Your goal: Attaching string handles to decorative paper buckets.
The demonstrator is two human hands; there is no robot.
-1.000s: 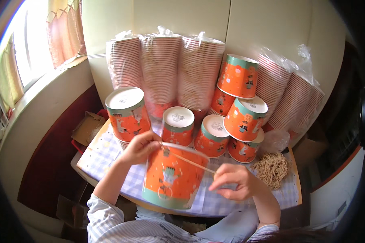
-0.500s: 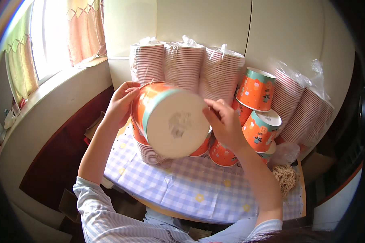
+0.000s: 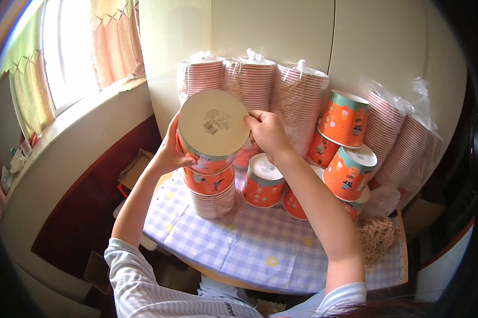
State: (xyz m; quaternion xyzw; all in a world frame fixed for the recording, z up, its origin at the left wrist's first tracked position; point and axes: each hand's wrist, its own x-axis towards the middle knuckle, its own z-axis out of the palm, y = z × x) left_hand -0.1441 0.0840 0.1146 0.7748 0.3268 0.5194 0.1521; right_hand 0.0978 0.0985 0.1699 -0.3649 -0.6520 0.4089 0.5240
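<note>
While the left hand cups the left side of an upturned orange paper bucket with a round, off-white base, its thumb lies along the near side, low on the wall. The right hand pinches the right edge of that base, thumb on top and the other fingers partly hidden behind. Both hands are thus closed on the same bucket, which sits directly above an upturned stack of nested orange paper buckets with tightly layered pale rims, at the left of the tabletop with its lilac-and-white checked cloth. Whether the held bucket already rests on the stack cannot be told.

For a clean fit, it would seem best to line the rim up evenly around the stack and lower it straight, with equal pressure from both sides; a tilt could make the paper wall catch or crease. A light pinch should do, since thin card probably dents easily.

Just right of the stack stands a single upturned orange bucket with a green band. Tall plastic-wrapped columns of nested cups stand beyond, and a loose heap of tan cord lies at the right.
</note>
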